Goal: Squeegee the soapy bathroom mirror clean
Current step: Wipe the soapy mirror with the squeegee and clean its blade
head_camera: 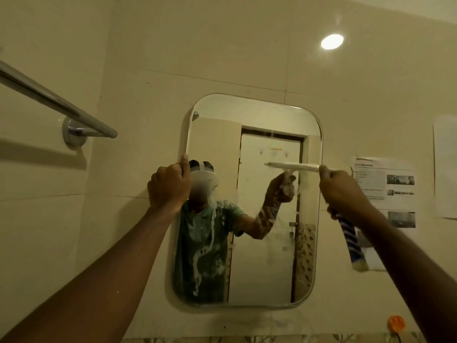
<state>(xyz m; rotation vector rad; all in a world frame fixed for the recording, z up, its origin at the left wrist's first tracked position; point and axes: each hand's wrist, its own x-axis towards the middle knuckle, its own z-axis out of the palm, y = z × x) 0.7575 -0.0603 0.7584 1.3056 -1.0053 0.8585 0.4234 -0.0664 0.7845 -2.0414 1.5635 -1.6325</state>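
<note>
A rounded rectangular mirror [249, 112] hangs on the tiled wall ahead of me. Streaks of white soap foam [210, 243] run down its lower left half, and thinner smears cover the lower middle. My left hand [170, 185] grips the mirror's left edge at mid-height, thumb up along the rim. My right hand [342, 191] holds a squeegee by its blue-and-white striped handle [351, 243]. The white blade [291, 166] lies level against the glass on the right side at mid-height. The glass above the blade looks free of foam.
A chrome towel rail [57, 100] juts out from the left wall at head height. Printed sheets [385, 184] are taped to the wall right of the mirror, with another paper [445, 167] further right. An orange object [396, 323] sits low at the right.
</note>
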